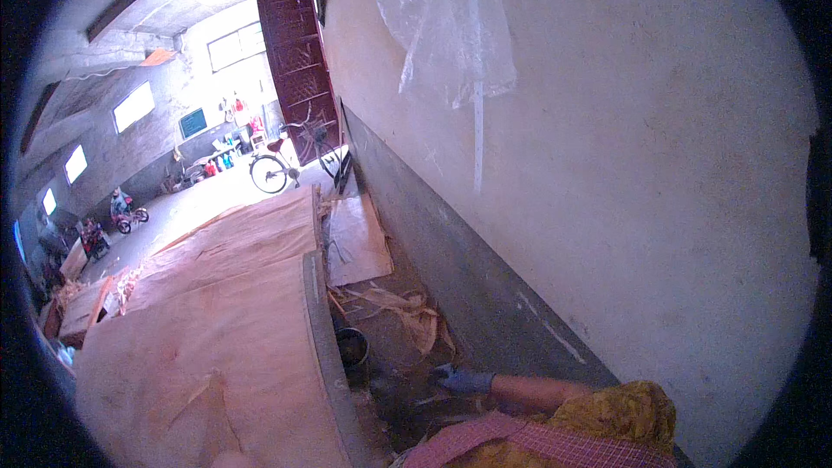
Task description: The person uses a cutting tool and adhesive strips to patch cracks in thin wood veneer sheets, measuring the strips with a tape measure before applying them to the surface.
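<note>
My right hand (466, 380), in a blue-grey glove, reaches down into the dim gap between the wall and the stack. It is nearest to the dark floor and some pale scraps there. Its fingers are too dark and blurred to tell whether they hold anything. To its left stands a dark bucket (352, 350), close against the stack's side. Thin, torn veneer strips (407, 312) lie beyond the hand. Large pinkish-brown wood veneer sheets (234, 321) spread over the left side, with a ragged tear near the front. I cannot make out my left hand.
A tall wall (624, 165) rises on the right, with a clear plastic sheet (459, 26) hanging on it. A pale board (357, 238) lies in the gap farther off. Beyond stand a bicycle (270, 173), a dark red door (299, 61) and a motorbike (130, 217).
</note>
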A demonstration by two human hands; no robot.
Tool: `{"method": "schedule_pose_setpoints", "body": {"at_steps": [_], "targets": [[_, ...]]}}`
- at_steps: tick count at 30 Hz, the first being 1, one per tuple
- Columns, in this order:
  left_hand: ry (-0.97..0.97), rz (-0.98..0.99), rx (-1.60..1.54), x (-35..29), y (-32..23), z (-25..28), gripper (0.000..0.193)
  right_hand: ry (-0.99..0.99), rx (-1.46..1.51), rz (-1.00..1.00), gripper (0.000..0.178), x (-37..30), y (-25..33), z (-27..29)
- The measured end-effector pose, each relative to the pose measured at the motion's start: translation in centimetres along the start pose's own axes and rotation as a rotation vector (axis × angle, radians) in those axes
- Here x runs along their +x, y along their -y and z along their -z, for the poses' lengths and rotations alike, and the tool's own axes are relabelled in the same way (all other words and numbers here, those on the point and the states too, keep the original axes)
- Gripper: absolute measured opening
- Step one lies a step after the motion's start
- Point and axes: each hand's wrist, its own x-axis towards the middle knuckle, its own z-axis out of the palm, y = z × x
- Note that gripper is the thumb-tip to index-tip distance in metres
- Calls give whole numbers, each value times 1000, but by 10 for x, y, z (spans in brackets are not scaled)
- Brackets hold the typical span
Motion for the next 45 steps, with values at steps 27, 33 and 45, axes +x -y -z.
{"method": "schedule_pose_setpoints", "body": {"at_steps": [27,33,45], "targets": [[878,407,-261,75,161,-279,19,-1244,77,743,20,29,343,343],[1258,571,-152,58,170,-214,33,-897,525,850,12,28,424,354],[956,466,-709,77,119,-235,45,-1143,311,776,22,30,286,192]]}}
